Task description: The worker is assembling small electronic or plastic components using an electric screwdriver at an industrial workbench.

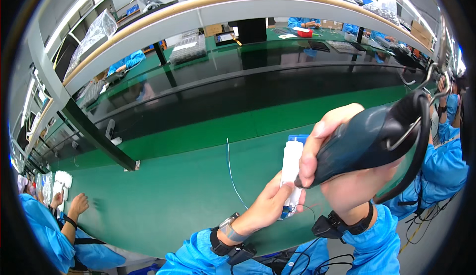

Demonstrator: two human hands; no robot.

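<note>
Green surface (188, 185) before us, a thin blue wire (230, 168) lying loose on it; a co-worker's hand (78, 204) rests far left. Our left hand (270, 205) pins a white oblong unit (291, 168) upright, fingers grasping it. Our right hand (327, 151) clenches a dark electric screwdriver (369, 138), tip at the unit.

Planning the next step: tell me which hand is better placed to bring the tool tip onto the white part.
Right, probably. The right hand grips the dark power tool, its tip beside the white part. The left hand is busy steadying that part on the green bench.
</note>
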